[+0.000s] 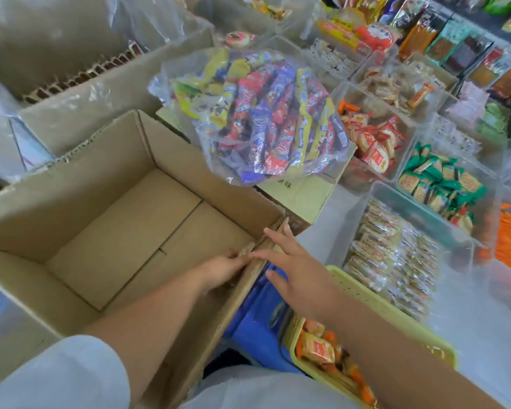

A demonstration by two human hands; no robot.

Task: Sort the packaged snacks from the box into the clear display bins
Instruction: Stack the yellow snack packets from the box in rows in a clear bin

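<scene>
An open cardboard box (115, 219) fills the lower left, and its inside shows only bare cardboard. My left hand (224, 268) grips the box's right wall near the corner, fingers curled over the edge. My right hand (292, 261) lies flat with spread fingers on the outside of that same wall. A clear plastic bag of yellow, red and purple snack packs (266, 113) rests behind the box on a yellow carton. Clear display bins (410, 219) stand to the right, holding wrapped snacks.
A yellow-green basket (375, 305) with orange snack packs sits at the lower right beside a blue stool (257, 320). More cardboard boxes with plastic liners (80, 93) stand at the back left. Shelves of packaged goods (455, 39) line the far right.
</scene>
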